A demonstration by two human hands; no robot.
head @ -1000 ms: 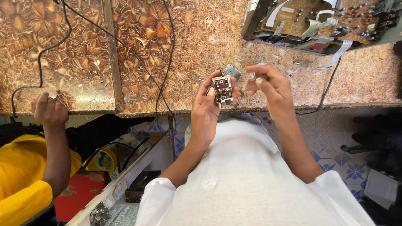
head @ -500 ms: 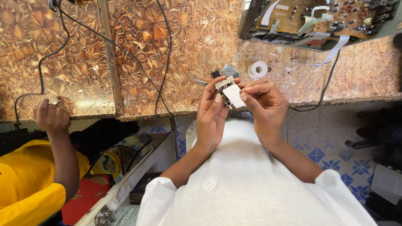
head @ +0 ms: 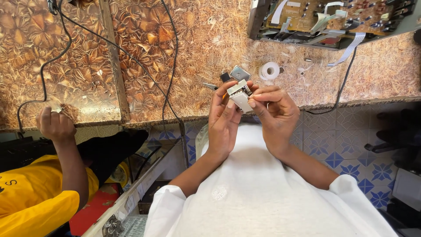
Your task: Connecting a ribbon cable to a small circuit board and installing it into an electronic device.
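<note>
Both my hands hold one small white boxy module with a metal end, just above the front edge of the brown patterned worktop. My left hand cradles it from below and the left, fingers up along its side. My right hand pinches its right side between thumb and fingertips. Just beyond the module a small square metal part and a dark piece lie on the worktop. A small white roll lies to their right.
An opened device with a circuit board and flat ribbon cables sits at the back right. Black cables run across the worktop. At the left, another person in a yellow shirt rests a hand on the worktop edge.
My right hand came in from the right and closed onto the module. The module has been turned, so its white side now faces me instead of its component side.
</note>
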